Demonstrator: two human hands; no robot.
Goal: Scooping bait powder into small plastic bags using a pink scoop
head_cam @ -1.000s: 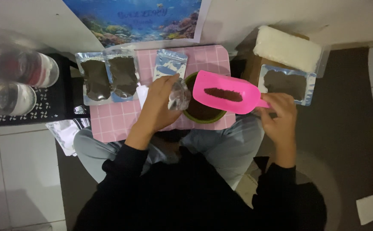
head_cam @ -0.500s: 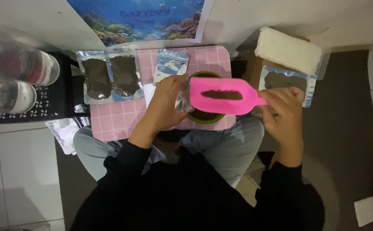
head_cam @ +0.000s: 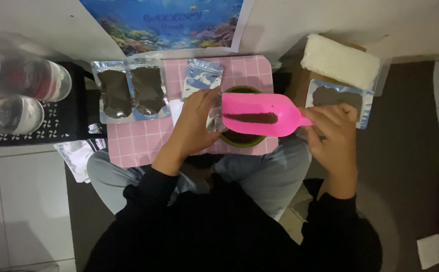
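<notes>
Pink gridded board [head_cam: 144,146] spans the lap; left hand [head_cam: 191,123] pinches a small pouch [head_cam: 213,121] open at nine o'clock of the pink scoop [head_cam: 259,116], gripped by the right hand [head_cam: 332,136], level so its dark powder stays above the green bowl [head_cam: 242,138].

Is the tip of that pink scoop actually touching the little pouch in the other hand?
Cannot tell. In the head view the pink scoop meets the small clear pouch in the left hand with no visible gap, but from above contact cannot be confirmed.
</notes>
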